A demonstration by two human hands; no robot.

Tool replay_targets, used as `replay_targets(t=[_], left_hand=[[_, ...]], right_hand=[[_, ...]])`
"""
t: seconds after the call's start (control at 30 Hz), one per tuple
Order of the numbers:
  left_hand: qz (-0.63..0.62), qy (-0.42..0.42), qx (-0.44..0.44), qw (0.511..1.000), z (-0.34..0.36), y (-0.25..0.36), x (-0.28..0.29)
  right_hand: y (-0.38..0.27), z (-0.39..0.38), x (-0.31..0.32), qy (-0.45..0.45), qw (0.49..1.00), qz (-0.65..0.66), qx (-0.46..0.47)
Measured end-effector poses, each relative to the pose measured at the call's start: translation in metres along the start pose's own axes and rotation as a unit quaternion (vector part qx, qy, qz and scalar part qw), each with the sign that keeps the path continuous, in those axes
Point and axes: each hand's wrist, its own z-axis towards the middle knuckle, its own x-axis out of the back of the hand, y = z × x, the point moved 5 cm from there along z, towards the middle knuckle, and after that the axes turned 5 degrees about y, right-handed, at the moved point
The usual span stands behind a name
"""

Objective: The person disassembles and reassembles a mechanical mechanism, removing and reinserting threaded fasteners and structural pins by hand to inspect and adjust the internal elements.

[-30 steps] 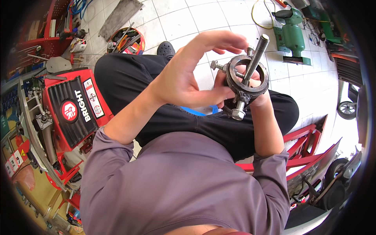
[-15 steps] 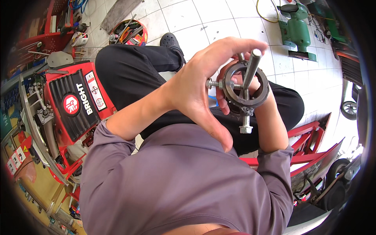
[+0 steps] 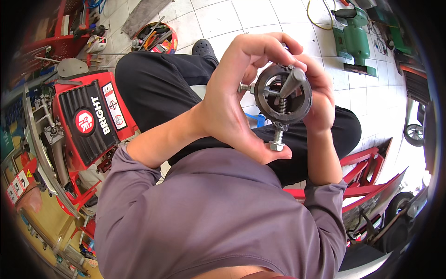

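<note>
A dark metal ring clamp (image 3: 305, 108) is held up in front of my chest, with bolts screwed through its wall toward the middle. A round steel rod (image 3: 292, 83) stands up at a slant from within the ring. My left hand (image 3: 232, 93) curves round the ring's left side, its fingers over the top and its thumb against the hex bolt head (image 3: 277, 146) underneath. Behind and to the right, my right hand (image 3: 320, 95) is wrapped against the ring. Some of its fingers are hidden by the ring.
A red and black machine (image 3: 83, 121) stands close on my left. Ahead on the tiled floor are a red tub of tools (image 3: 173, 41) and a green bench grinder (image 3: 357, 39). A red metal frame (image 3: 367, 169) lies at my right, near a wheel (image 3: 400, 202).
The ring clamp has shifted slightly left and up and tilted. My left hand has closed from a wide spread onto the ring and its lower bolt. More of my right hand now shows.
</note>
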Motion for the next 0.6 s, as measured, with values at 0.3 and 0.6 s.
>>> replay_targets(t=[0.3,0.6], left_hand=[[0.028,0.064,-0.038,0.997,0.0,-0.005,0.004],[0.028,0.066,-0.019,0.997,-0.006,-0.017,0.002]], right_hand=[[-0.015,0.002,-0.024,-0.015,0.992,-0.107,0.058],[-0.004,-0.003,-0.023,-0.004,0.994,0.017,-0.106]])
